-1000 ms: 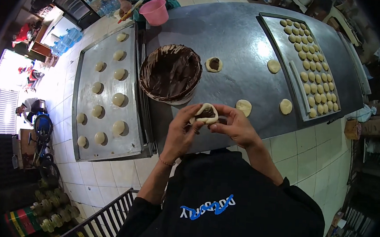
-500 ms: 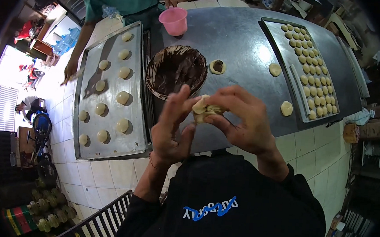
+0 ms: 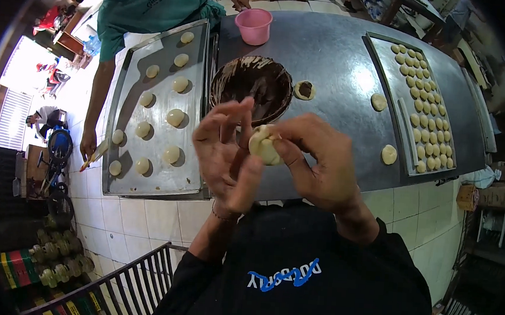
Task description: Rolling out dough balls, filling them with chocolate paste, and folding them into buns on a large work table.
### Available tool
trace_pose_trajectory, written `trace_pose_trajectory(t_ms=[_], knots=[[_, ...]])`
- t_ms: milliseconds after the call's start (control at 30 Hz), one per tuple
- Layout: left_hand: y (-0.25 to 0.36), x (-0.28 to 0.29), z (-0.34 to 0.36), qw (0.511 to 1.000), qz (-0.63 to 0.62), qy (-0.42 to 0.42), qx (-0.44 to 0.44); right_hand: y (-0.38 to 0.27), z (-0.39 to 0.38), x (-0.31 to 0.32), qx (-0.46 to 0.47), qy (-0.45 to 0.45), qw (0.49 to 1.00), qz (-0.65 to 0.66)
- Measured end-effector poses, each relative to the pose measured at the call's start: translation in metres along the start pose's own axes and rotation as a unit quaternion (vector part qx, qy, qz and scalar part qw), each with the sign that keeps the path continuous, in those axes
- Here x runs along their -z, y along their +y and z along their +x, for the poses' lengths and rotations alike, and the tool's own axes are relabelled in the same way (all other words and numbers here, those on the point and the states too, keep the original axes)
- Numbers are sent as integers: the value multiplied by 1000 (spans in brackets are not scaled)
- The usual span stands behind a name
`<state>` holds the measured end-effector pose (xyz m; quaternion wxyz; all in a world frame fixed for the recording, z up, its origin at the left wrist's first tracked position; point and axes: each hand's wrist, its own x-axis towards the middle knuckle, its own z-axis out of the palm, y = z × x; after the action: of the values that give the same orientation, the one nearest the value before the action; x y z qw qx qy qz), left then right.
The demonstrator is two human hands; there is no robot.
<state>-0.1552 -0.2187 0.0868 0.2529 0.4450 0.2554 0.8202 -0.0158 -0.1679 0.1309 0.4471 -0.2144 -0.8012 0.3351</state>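
Observation:
A pale dough ball point(image 3: 263, 145) with a gathered, folded top is pinched between the thumb and fingers of my right hand point(image 3: 322, 162). My left hand point(image 3: 224, 149) is open just left of it, palm up and fingers apart, with the thumb close against the dough's lower side. Whether the left thumb touches it I cannot tell. Beyond my hands stands a wide bowl point(image 3: 222, 88) of dark brown filling, smeared along its rim. A flat dough round point(image 3: 305, 90) with a dab of that filling lies right of the bowl. Two plain dough rounds point(image 3: 379, 102) lie farther right.
At left, a metal tray point(image 3: 165, 190) holds several spaced dough balls; a co-worker's hand point(image 3: 89, 144) holds a brush beside it. The co-worker's other hand is by a pink tub point(image 3: 254, 27). A second tray point(image 3: 375, 58) at right carries rows of small dough pieces.
My left hand has opened wider beneath the dough, and the dough looks rounder. The co-worker's brush hand has moved down along the left tray, and the other hand has reached the pink tub.

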Motion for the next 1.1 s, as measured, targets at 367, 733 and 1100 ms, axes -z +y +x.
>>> trace_pose_trajectory(t_ms=[367, 733, 1100], knots=[[6, -13, -16, 973, -76, 7, 217, 16, -11, 4, -148, -5, 973, 177], [14, -8, -22, 941, 47, -11, 335, 29, -13, 8, -190, -34, 951, 240], [-14, -9, -28, 944, 192, 89, 253, 48, -14, 5, -178, -53, 965, 183]])
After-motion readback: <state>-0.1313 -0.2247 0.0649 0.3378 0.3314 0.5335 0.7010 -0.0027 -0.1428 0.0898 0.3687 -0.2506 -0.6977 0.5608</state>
